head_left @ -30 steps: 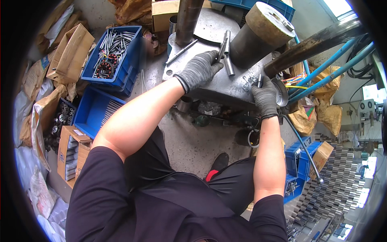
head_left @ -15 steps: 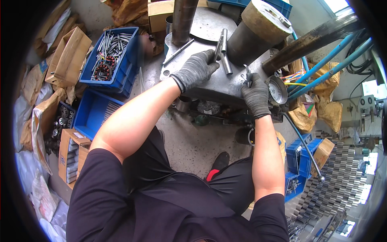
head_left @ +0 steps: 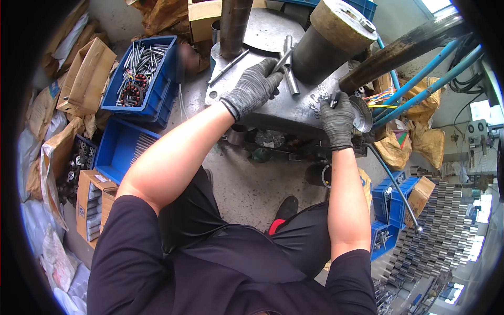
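Observation:
My gloved left hand (head_left: 253,88) is closed over the steel work plate (head_left: 273,111), gripping a short steel rod (head_left: 282,59) between thumb and fingers. The rod leans across a shiny metal shaft (head_left: 290,80) lying on the plate. Closed around a small dark tool (head_left: 334,99), perhaps pliers, is my gloved right hand (head_left: 338,122) at the plate's right edge. Its fingers hide most of the tool. Just left of it lie several small metal rings (head_left: 317,98), apparently retaining clips. A thin rod (head_left: 229,66) rests on the plate's left side.
A thick cylinder (head_left: 331,44) and a dark post (head_left: 233,29) stand on the plate. A round dish (head_left: 362,114) sits beside my right hand. Blue bins (head_left: 172,71) hold rods at the left; stacked metal pieces (head_left: 436,231) cover the floor at the right.
My right hand has drawn slightly right, away from the small rings, and the dark tool has turned upward. In my left hand, the rod now tilts further to the right.

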Demonstrator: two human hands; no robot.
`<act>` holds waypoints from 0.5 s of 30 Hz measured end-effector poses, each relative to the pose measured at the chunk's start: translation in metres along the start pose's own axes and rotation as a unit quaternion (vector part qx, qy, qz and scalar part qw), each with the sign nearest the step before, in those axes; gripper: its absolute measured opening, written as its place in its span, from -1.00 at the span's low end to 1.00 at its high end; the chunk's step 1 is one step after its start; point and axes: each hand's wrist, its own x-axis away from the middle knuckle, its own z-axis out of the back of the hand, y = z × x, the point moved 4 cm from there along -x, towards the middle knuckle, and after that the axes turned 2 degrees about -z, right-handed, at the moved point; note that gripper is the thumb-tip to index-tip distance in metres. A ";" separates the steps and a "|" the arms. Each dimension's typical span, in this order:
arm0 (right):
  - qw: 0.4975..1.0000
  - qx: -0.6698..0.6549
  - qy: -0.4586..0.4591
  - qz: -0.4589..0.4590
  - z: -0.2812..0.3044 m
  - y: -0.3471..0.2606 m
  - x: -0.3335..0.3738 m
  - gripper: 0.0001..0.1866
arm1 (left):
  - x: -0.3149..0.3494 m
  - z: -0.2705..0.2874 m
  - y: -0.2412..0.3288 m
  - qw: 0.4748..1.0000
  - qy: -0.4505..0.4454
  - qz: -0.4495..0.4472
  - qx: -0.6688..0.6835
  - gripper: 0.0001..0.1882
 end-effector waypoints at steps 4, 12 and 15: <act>0.933 -0.323 0.054 -0.151 0.011 0.020 -0.008 -0.80 | 0.000 -0.021 0.002 0.973 0.007 -0.169 -0.159 -0.68; 0.743 -0.571 0.076 -0.342 0.067 0.019 0.019 -0.74 | -0.005 -0.094 0.005 0.931 -0.094 -0.140 -0.322 -0.67; 0.748 -0.565 0.080 -0.338 0.081 0.032 0.033 -0.78 | -0.001 -0.117 0.006 0.875 -0.116 -0.221 -0.414 -0.74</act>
